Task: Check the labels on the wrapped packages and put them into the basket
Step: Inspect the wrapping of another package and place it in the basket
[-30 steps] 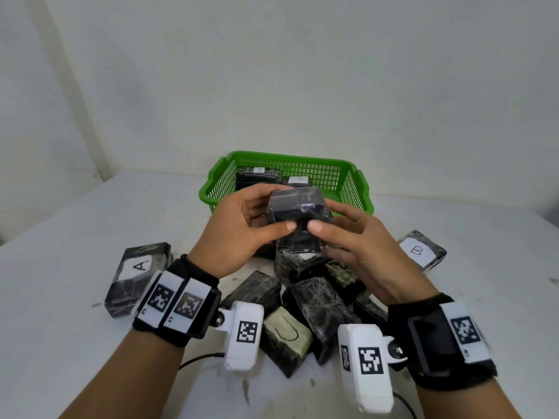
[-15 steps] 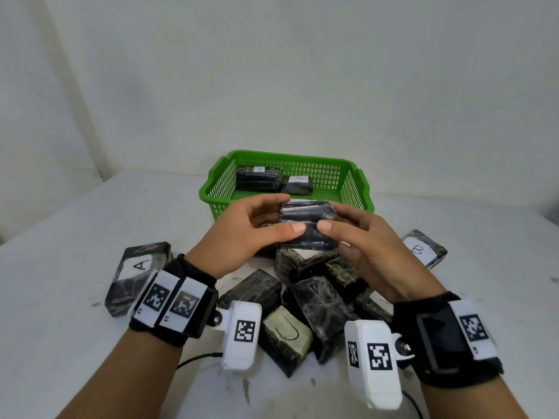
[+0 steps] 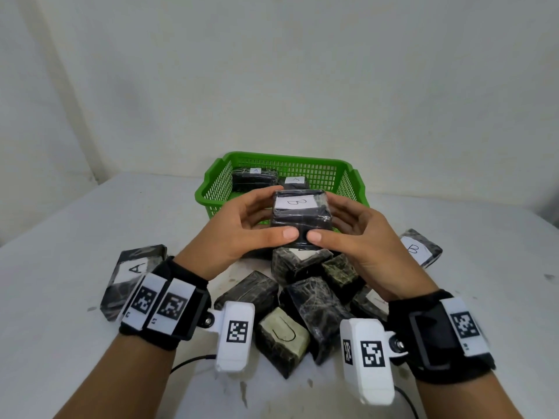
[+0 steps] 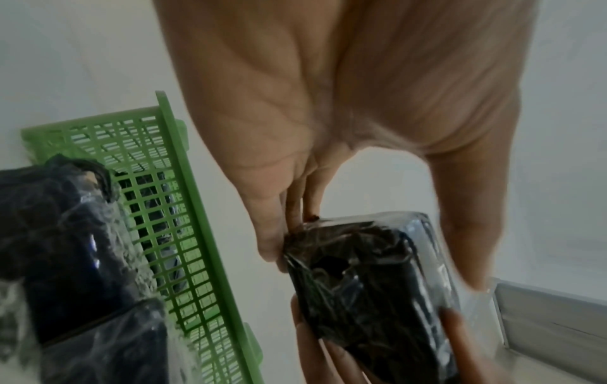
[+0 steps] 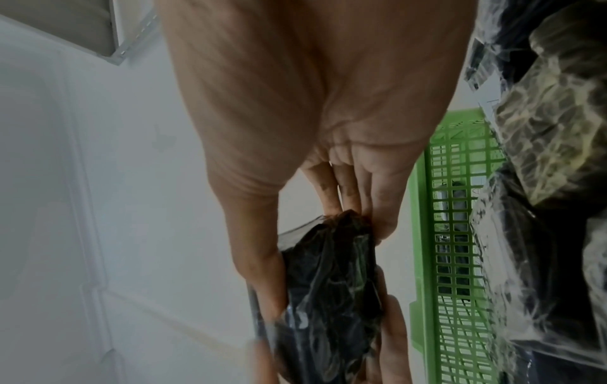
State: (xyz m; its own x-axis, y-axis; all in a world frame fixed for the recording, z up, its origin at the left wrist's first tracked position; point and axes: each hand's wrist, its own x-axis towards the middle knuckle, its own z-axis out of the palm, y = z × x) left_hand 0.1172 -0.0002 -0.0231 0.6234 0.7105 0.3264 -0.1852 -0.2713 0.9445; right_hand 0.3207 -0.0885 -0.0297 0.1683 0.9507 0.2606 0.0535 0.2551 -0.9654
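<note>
Fingers (image 3: 260, 201) of both hands are curled round the wrapped package (image 3: 301, 217), the left hand (image 3: 242, 234) on one end and the right hand (image 3: 357, 237) on the other, thumbs nearly meeting on the near face, so it is held up in the air just in front of the green basket (image 3: 211, 189). Its white label (image 3: 295, 202) faces up and reads B, upside down from where the person looks. From the wrist views the film looks slick and crumpled, with the fingertips pressing mostly at the package's ends. Inside the basket lie two wrapped packages (image 3: 254, 178), both showing A labels. Below the hands a loose heap of dark wrapped packages (image 3: 314, 300) sits on the white counter (image 3: 60, 237), with one marked A (image 3: 133, 273) off to the left, another marked B (image 3: 419, 247) to the right, and a pale one marked U (image 3: 282, 334) nearest the wrists. The risk I see is a misread: an upside-down letter is easy to take wrongly, and this B could land among the A packages if sorting by letter matters. The glossy wrap could also slide between the fingers as one hand lets go, dropping the package onto the heap.
</note>
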